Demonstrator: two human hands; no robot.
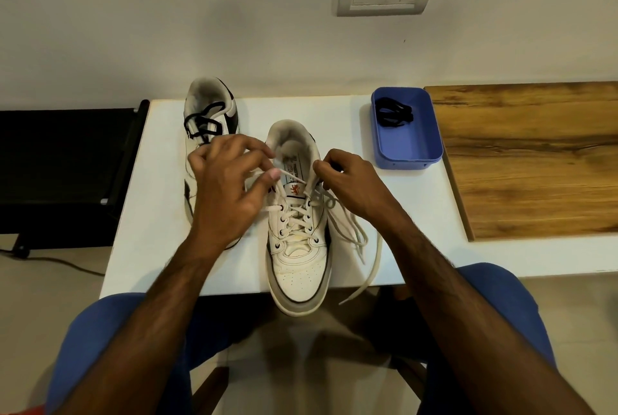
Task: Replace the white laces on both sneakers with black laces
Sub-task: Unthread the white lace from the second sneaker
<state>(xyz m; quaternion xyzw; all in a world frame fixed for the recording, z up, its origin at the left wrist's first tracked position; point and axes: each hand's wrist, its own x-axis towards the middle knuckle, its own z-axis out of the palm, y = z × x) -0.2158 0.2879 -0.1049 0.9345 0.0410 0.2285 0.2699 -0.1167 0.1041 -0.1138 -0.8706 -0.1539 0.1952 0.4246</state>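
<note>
Far sneaker (209, 107): front half hidden behind left hand (227, 187).
Near sneaker (297, 234): tongue label print too small to read.
Wooden board (535, 160): cut off at right edge.
Both forearms: cut off at bottom edge.
Black laces (393, 112) in blue tray (409, 150): count indeterminable.

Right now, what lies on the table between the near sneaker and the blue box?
In the head view, only bare white table lies between the near sneaker and the blue box; the right hand hovers just nearer.
</note>
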